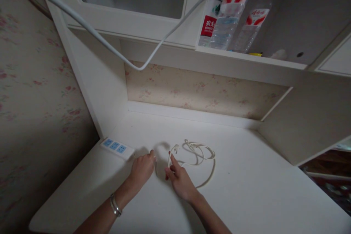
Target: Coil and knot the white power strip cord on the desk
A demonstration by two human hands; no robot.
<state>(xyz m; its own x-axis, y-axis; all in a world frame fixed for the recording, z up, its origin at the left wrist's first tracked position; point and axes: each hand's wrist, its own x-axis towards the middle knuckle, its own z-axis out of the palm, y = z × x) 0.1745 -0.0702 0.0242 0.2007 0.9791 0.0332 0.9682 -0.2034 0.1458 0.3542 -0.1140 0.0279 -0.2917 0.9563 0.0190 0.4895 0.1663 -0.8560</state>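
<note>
An off-white, thin, round-sectioned power cable (214, 161) lies in loose, overlapping loops on the white, smooth-topped bench (236, 197), just right of the frame's lower centre; one strand sweeps down in a curve behind the right hand (179, 182). Its end bends over in a hook to a small, off-white moulded plug (176, 148) with short darker prongs, just above that hand's fingertips. The right fingers are clamped on the cable just short of the plug. The left hand (142, 169), left of centre, has its fingers curled together; a faint strand shows at their side, but I cannot tell whether they grip it. A silver metal bracelet (115, 204) circles the left wrist. Further left lies a white, rectangular plastic power strip (117, 149) with three light-blue square socket faces. At the upper right, clear plastic bottles stand on a white cabinet shelf (260, 60): a red-and-white-labelled bottle (207, 25) reads "农夫" and, less clearly, "NONGFU", its label partly covered; a large clear bottle (225, 20) and a smaller clear bottle (252, 27) carry "娃哈哈" in red. A pale, thick cord (139, 68) sags across the upper frame.
</note>
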